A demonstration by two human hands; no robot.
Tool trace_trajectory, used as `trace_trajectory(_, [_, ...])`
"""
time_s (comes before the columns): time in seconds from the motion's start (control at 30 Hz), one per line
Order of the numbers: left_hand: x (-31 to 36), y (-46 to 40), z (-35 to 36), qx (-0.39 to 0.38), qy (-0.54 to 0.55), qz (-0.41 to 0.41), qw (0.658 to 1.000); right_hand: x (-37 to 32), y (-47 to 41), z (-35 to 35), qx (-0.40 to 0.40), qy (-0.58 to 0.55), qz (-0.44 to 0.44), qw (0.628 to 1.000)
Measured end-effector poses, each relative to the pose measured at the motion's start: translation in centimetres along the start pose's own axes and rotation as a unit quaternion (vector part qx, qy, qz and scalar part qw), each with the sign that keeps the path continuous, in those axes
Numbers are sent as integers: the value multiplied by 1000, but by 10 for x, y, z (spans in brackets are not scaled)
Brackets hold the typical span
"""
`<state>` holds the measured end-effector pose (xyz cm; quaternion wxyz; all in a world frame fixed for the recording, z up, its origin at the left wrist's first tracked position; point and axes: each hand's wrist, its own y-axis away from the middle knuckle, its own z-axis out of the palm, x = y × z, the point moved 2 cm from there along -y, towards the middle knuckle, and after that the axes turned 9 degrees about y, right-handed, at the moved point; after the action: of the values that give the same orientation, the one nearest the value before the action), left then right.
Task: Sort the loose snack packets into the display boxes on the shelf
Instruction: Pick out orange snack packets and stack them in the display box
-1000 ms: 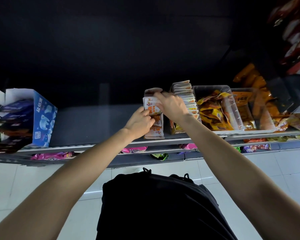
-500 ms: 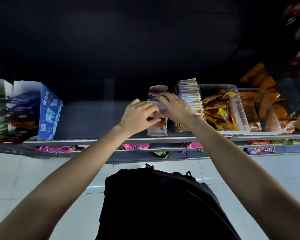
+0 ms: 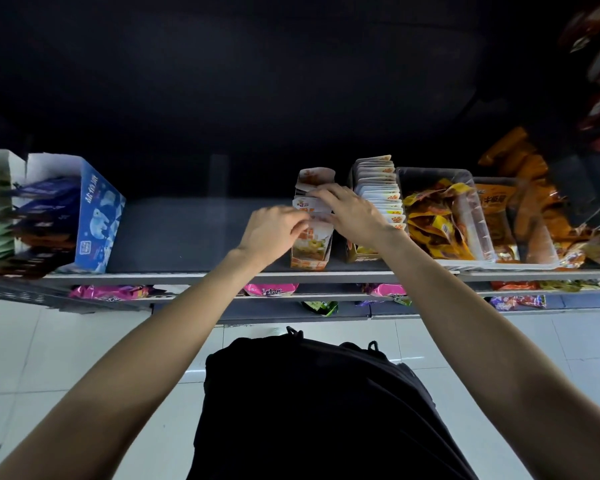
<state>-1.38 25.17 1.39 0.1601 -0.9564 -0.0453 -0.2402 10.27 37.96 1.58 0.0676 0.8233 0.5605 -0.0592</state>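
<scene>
An orange display box (image 3: 310,256) stands at the middle of the shelf, with white-and-orange snack packets (image 3: 316,177) upright inside it. My left hand (image 3: 271,233) is at the box's left side, its fingertips pinching the packets near the front. My right hand (image 3: 352,213) lies over the packets from the right, fingers curled on their top edges. A second box (image 3: 378,188) just to the right is packed with similar white packets.
Clear tubs of yellow packets (image 3: 437,220) and orange packets (image 3: 499,216) sit further right. A blue box (image 3: 99,216) with dark packets stands at the left. The grey shelf (image 3: 187,237) shows bare between them. Pink packets (image 3: 271,289) lie on the lower shelf.
My left hand rose from the box's front up to the packets' tops. My right hand slid slightly forward over them. The view shifted a little.
</scene>
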Motion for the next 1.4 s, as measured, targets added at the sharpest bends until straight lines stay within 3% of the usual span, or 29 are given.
trace_trajectory(0.13, [0, -10, -9, 27, 23, -32, 999, 2, 8, -12, 7, -106, 23, 994])
trace_trajectory(0.27, [1, 5, 7, 17, 89, -135, 987, -12, 28, -20, 112, -213, 140, 960])
trace_trajectory(0.33, [2, 16, 18, 46, 194, -224, 954, -26, 40, -11, 127, -291, 216, 923])
trace_trajectory(0.43, [0, 30, 39, 28, 329, -326, 886, -47, 51, 14, 74, -317, 259, 909])
trace_trajectory(0.53, [2, 35, 47, 18, 321, -301, 898, -54, 50, 33, 24, -318, 292, 902])
trace_trajectory(0.73, [8, 36, 53, 23, 315, -296, 901, -43, 34, 30, 18, -243, 299, 923])
trace_trajectory(0.83, [11, 32, 49, 90, 257, -296, 916, -41, 30, 26, 40, -204, 280, 937])
trace_trajectory(1.0, [11, 19, 26, 217, 242, -279, 904, -35, 33, 23, 116, -193, 283, 932])
trace_trajectory(1.13, [2, 12, 24, 151, 329, -329, 872, -40, 29, 17, 147, -272, 298, 903])
trace_trajectory(1.27, [2, 10, 25, 90, 435, -384, 809, -44, 22, 14, 83, -250, 303, 916])
trace_trajectory(1.4, [-1, 8, 30, 17, 449, -368, 814, -43, 17, 13, 47, -257, 303, 916])
